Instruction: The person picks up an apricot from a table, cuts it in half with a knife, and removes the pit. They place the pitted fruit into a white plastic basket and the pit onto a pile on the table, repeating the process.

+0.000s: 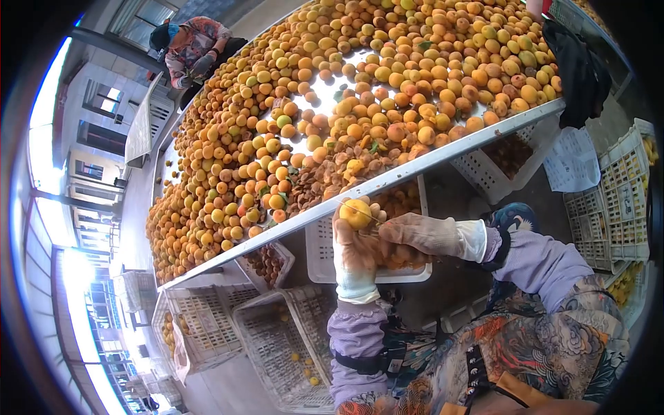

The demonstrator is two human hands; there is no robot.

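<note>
My left hand [354, 256], in a stained pale glove, is closed around a yellow-orange apricot [355, 215] just past the metal table's near edge. My right hand [423, 235], gloved too, pinches a thin wire-like tool [373, 217] that runs across the apricot. Its exact shape is too fine to make out. Beneath both hands is a white plastic crate [321, 259] with brownish fruit pieces in it. A heap of brown pits and scraps [325, 181] lies on the table close by.
Piled apricots [443, 62] cover much of the metal-rimmed table [477, 142]. Slatted crates [277, 346] stand at lower left, and more crates [605, 200] are stacked at right. A black cloth [577, 72] hangs over the right corner. Another person [194, 52] works across the table.
</note>
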